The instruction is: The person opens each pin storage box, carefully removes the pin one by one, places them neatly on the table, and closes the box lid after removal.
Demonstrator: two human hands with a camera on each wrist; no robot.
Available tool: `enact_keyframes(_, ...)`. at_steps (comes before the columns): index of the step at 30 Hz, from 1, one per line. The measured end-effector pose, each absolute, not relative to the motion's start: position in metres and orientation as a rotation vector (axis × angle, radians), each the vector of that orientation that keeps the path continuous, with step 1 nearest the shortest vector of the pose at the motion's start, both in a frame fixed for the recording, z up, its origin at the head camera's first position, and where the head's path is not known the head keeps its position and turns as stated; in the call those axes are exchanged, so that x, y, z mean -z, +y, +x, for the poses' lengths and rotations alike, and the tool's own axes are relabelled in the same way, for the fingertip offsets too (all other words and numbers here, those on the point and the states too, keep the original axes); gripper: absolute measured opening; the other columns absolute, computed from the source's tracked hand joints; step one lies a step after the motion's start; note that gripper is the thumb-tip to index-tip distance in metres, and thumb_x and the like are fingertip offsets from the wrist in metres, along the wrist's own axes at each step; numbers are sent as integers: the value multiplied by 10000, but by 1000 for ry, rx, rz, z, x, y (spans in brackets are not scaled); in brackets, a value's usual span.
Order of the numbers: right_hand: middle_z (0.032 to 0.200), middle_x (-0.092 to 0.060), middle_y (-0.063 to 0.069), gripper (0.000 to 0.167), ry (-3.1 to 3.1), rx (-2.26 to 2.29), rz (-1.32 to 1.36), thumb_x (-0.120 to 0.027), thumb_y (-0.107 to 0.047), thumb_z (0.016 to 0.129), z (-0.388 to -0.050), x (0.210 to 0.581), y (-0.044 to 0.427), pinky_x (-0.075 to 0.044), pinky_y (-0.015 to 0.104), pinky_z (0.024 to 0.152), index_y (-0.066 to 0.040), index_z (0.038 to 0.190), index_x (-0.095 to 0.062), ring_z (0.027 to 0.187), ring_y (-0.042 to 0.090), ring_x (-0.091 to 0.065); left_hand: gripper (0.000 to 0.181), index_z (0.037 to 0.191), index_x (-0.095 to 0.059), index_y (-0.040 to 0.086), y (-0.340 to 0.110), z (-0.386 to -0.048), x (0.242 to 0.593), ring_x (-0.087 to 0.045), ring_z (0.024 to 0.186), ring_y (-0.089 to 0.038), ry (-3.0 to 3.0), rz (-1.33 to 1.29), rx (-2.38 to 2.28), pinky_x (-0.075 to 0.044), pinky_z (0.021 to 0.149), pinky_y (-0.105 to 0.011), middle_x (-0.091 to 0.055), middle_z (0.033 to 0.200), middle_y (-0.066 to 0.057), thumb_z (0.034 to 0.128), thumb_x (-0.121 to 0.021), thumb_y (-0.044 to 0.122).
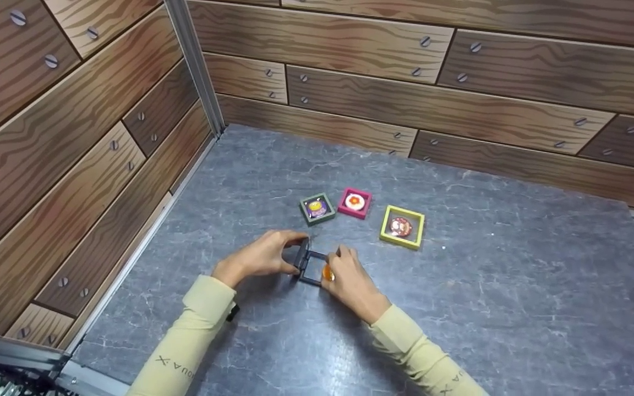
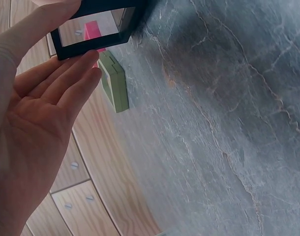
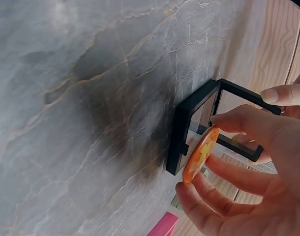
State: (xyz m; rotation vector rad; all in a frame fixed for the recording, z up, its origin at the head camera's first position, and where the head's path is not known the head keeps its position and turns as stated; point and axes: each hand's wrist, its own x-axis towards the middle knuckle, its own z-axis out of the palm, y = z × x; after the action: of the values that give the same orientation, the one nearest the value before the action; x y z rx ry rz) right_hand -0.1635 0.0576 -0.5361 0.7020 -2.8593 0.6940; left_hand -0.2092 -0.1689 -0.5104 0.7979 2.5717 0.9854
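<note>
Orange and glossy, a round disc (image 3: 201, 155) sits between the fingertips of the right hand (image 1: 353, 280), thumb and forefinger at one edge, the other fingers curled at the opposite edge. It tilts on its rim, right by the black case (image 3: 182, 130); whether its edge touches the clear panel there, I cannot tell.

Across from those fingers, the left hand (image 1: 262, 256) pinches the raised half of the same case, thumb on one side of the border and fingers on the other. This half stands up from the hinge, while the lower half reaches under the right fingertips.

Just beyond the left fingertips lies a green frame (image 1: 320, 221), showing a purple and yellow disc (image 1: 316, 208). Beside it, ahead of the gap between the hands, is a pink frame (image 1: 352, 214) with a white, red-flowered disc (image 1: 355, 202). Out past the right fingers and off to their right is a yellow frame (image 1: 399, 242) with a reddish disc (image 1: 400, 227). All three rest on the grey marbled tabletop (image 1: 460, 308).

As I judge it, three frames are filled and the fourth is partway: case open, orange disc brought up but not released inside. Setting it down and folding the raised half over seem left.
</note>
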Motion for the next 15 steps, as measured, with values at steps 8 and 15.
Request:
enact_keyframes(8,943,-577,178,240,-2871,-719,659,-861,-50,723,-161,538,73,-598,515,816,30,851,-673,906,353,-552,817,1504,-523,-40,-169,-208,510,-625,1370,-380,2553,789,-1012,-504,1203,-478,-621,1491,-216,778,-891,35)
enact_keyframes(15,952,-584,184,276,-2874,-739,585,-849,-56,729,-159,542,89,-596,539,856,70,929,-707,924,395,-585,813,1498,-506,-81,-169,-208,509,-617,1377,-388,2530,792,-1034,-492,1212,-477,-618,1486,-238,782,-878,16)
